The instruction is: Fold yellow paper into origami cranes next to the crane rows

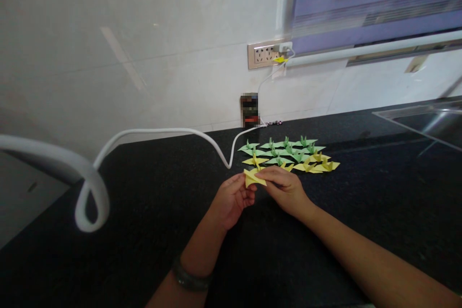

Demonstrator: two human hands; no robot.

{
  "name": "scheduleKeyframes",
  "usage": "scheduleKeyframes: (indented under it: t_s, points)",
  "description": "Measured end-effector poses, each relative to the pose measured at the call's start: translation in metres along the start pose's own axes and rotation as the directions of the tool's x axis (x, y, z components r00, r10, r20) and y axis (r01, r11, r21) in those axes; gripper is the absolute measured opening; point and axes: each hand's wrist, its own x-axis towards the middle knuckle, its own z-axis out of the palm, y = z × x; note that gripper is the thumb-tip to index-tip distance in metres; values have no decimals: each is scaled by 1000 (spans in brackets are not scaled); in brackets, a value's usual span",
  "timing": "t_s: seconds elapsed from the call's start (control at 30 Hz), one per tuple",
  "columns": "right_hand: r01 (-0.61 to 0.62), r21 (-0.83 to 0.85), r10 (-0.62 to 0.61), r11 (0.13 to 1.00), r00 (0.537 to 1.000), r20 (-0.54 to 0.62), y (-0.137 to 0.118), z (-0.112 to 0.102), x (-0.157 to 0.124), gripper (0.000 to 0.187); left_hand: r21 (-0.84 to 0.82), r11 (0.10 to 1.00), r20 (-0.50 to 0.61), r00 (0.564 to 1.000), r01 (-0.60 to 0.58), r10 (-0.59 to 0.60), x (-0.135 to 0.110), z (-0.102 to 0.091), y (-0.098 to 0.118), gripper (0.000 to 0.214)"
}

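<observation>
Both my hands hold a folded yellow paper piece [253, 177] just above the black counter [151, 211]. My left hand [233, 199] curls its fingers onto the paper's left side, a dark band on its wrist. My right hand [285, 186] pinches the paper's right side from above. Just beyond the hands, several finished paper cranes lie in rows: green cranes [285, 147] at the back, yellow cranes [314, 163] nearer me.
A white cable [162, 131] loops from close to the camera at left across the counter up to a wall socket [265, 54]. A small dark device [250, 109] stands against the tiled wall. A sink edge [426, 118] lies at the far right.
</observation>
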Motion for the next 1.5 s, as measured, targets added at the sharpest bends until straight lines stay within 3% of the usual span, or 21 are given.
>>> scheduleKeyframes:
  t_s: [0.13, 0.3, 0.4, 0.5, 0.8, 0.9, 1.07, 1.13, 1.23, 1.3, 1.37, 1.5]
  points:
    - [-10, -4, 10, 1000, 1000, 1, 1, 0, 0, 29, 3, 1000, -22, 1000, 1, 0, 1, -1, 1, 26]
    - [33, -40, -30, 999, 996, 81, -4, -1, 1, 29, 44, 999, -151, 988, -17, 24, 4, -2, -1, 20]
    - [69, -66, -57, 995, 984, 169, -10, -2, 1, 37, 103, 991, -232, 967, -87, 109, 7, -4, -3, 20]
    - [95, -117, -70, 989, 977, 200, -12, -2, 0, 49, 235, 959, -322, 919, -157, 229, 10, -5, -6, 21]
    - [154, -282, -130, 947, 986, 103, -8, -1, 1, 22, 560, 808, -241, 898, -182, 369, 8, 1, -9, 23]
    - [52, -258, -46, 965, 999, 28, -7, 0, 1, 14, 608, 762, -183, 894, -224, 409, 8, 0, -12, 27]
    - [-219, -253, 194, 942, 974, -120, 2, 1, 2, 15, 664, 672, -189, 795, -328, 576, 9, -2, -13, 45]
    - [-262, -226, 241, 938, 964, -115, 4, 0, 2, 15, 626, 717, -204, 822, -308, 531, 8, 0, -11, 46]
    - [-290, -117, 286, 950, 957, -51, 1, 1, 1, 14, 470, 860, -180, 933, -197, 312, 6, 1, -8, 42]
    - [-328, -15, 328, 945, 945, 14, -2, 2, 0, 15, 361, 925, -120, 978, -116, 169, 4, 1, -6, 38]
    - [-376, 76, 372, 924, 926, 62, -4, 4, 0, 15, 293, 954, -79, 993, -60, 87, 3, -2, -5, 35]
    - [-437, 172, 426, 883, 899, 98, -1, 6, -1, 14, 276, 961, -94, 995, -7, 35, 3, -6, -4, 32]
